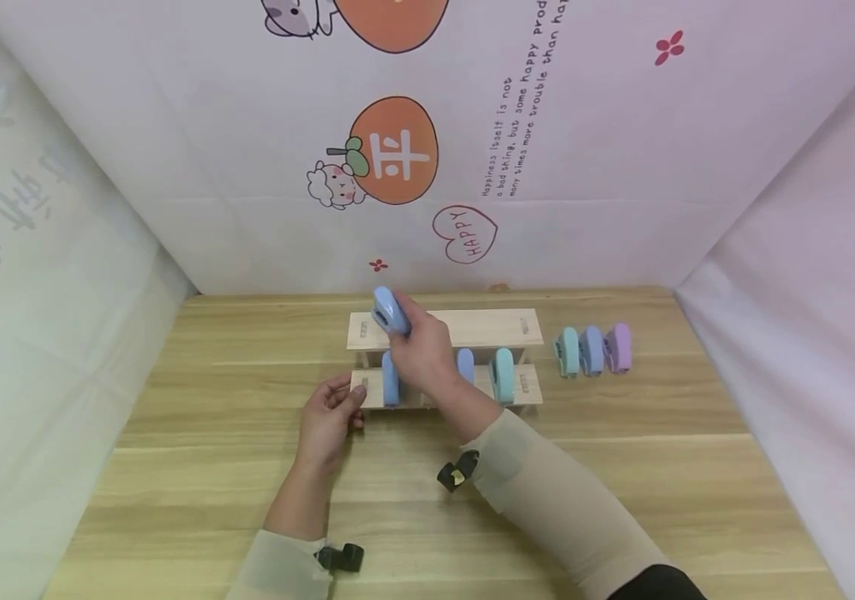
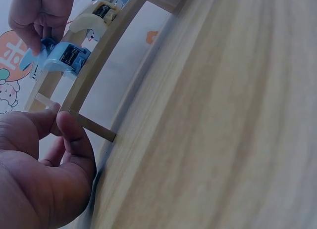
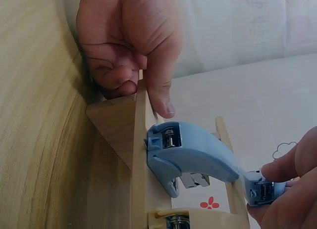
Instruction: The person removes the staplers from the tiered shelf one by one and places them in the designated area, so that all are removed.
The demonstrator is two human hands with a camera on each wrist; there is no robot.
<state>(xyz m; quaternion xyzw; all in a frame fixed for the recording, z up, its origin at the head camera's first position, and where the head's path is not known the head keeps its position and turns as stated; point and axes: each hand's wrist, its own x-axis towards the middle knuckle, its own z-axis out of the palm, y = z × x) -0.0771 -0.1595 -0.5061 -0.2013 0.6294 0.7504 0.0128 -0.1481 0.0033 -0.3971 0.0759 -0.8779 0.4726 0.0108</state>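
Observation:
My right hand (image 1: 427,348) pinches a blue stapler (image 1: 390,310) over the left end of the back tier (image 1: 465,329) of a two-tier wooden rack. At the left end of the front tier (image 1: 369,385), my left hand (image 1: 325,421) grips the board between thumb and fingers. Close to that thumb, another blue stapler (image 3: 198,150) stands on the front tier. Beside it sits a cream stapler (image 2: 91,21), hidden in the head view behind my right arm. Farther right on this tier are a periwinkle stapler (image 1: 465,365) and a teal stapler (image 1: 502,375).
To the right of the rack, a teal stapler (image 1: 567,352), a periwinkle stapler (image 1: 591,350) and a purple stapler (image 1: 618,347) stand in a row on the wooden table (image 1: 660,467). A printed cloth (image 1: 585,233) hangs behind the table, with white cloth at both sides.

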